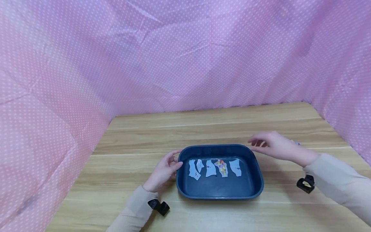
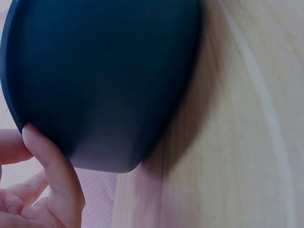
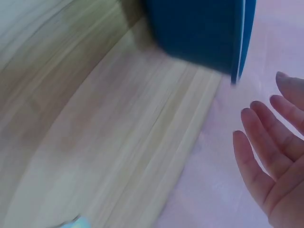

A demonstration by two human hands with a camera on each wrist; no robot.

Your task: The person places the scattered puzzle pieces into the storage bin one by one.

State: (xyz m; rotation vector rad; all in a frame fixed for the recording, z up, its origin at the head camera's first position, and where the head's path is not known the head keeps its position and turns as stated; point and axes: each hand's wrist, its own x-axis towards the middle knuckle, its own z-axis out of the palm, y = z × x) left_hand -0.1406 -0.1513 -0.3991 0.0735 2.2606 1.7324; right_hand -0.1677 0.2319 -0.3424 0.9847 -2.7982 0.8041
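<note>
A dark blue rectangular tray (image 1: 220, 197) with rounded corners sits on the wooden table. My left hand (image 1: 163, 169) grips its left rim, with the thumb and a finger pinching the edge in the left wrist view (image 2: 52, 175). Inside lie several irregular, puzzle-like pieces in a row. Most are pale blue, like the piece (image 1: 210, 168) near the middle; another piece (image 1: 222, 168) has a yellow, orange and purple pattern. Beside the tray's back right corner my right hand (image 1: 271, 145) hovers with loosely bent fingers, holding nothing; the right wrist view shows those fingers (image 3: 268, 142) apart from the tray.
Another small printed piece (image 1: 295, 142) lies on the table behind my right wrist, partly hidden. The wooden table (image 1: 139, 135) runs back to a pink dotted cloth (image 1: 174, 64) that hangs around the back and sides. Black straps (image 1: 158, 207) hang at both wrists.
</note>
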